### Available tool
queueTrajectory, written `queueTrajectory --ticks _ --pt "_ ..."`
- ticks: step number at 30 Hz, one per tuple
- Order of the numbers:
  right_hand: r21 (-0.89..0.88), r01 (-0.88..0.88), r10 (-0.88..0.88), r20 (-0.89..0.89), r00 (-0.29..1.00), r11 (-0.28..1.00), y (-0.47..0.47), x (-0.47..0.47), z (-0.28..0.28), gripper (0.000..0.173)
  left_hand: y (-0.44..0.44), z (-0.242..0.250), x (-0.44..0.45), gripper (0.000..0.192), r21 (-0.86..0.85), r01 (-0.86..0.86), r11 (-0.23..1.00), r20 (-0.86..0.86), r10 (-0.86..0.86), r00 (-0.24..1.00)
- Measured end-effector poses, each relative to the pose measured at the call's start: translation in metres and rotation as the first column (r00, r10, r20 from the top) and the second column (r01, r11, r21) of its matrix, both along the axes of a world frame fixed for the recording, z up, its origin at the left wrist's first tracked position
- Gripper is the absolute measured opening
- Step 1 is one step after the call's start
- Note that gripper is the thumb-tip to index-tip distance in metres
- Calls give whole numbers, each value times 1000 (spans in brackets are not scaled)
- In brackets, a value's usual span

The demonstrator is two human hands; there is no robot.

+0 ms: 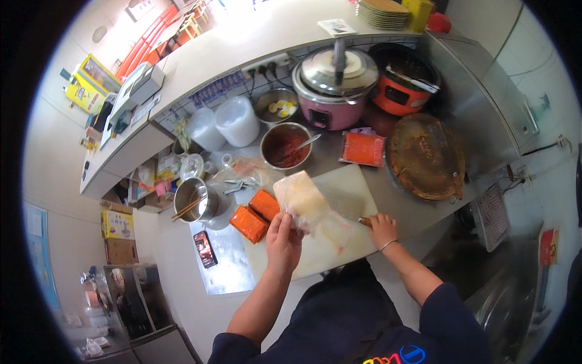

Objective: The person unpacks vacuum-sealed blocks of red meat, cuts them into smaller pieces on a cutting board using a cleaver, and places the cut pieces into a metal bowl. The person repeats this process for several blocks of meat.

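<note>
Pinched in my left hand [284, 239] is a clear plastic packet with a pale yellowish block [300, 195] inside, raised over the white cutting board [313, 259]. My right hand [383, 231] grips the wooden handle [365, 221] of what looks like a knife, whose blade [343, 193] lies at the board's far right part. Two orange-red packets [249, 224] sit at the board's left edge, left of my left hand. Another red-orange packet [363, 149] lies beyond the board, next to a round brown lid [427, 157].
Behind the board stand a steel bowl of red sauce with a spoon [286, 145], a bowl of halved eggs [277, 107], a pink rice cooker [334, 107] and an orange cooker [400, 93]. To the left are a steel pot with chopsticks [195, 200], stacked plastic containers [237, 120] and a phone [205, 249].
</note>
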State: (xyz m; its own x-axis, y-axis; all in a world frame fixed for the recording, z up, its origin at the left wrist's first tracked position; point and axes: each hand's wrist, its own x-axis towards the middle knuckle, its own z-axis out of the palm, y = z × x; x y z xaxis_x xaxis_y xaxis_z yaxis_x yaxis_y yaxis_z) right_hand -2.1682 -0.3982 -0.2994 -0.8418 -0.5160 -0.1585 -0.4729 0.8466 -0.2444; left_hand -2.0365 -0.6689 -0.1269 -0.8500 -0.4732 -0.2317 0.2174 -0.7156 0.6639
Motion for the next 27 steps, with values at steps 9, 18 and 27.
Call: queueTrajectory --ticks 9,18,27 --pt "-157 57 -13 269 963 986 73 4 21 27 91 -46 -150 11 221 242 945 19 -252 967" --pt "-84 411 -345 407 845 908 270 40 72 34 165 -167 -217 47 -209 594 777 669 -329 666" --pt "-138 617 -525 404 749 774 352 73 89 33 32 -241 -333 72 -800 585 136 576 450 683"
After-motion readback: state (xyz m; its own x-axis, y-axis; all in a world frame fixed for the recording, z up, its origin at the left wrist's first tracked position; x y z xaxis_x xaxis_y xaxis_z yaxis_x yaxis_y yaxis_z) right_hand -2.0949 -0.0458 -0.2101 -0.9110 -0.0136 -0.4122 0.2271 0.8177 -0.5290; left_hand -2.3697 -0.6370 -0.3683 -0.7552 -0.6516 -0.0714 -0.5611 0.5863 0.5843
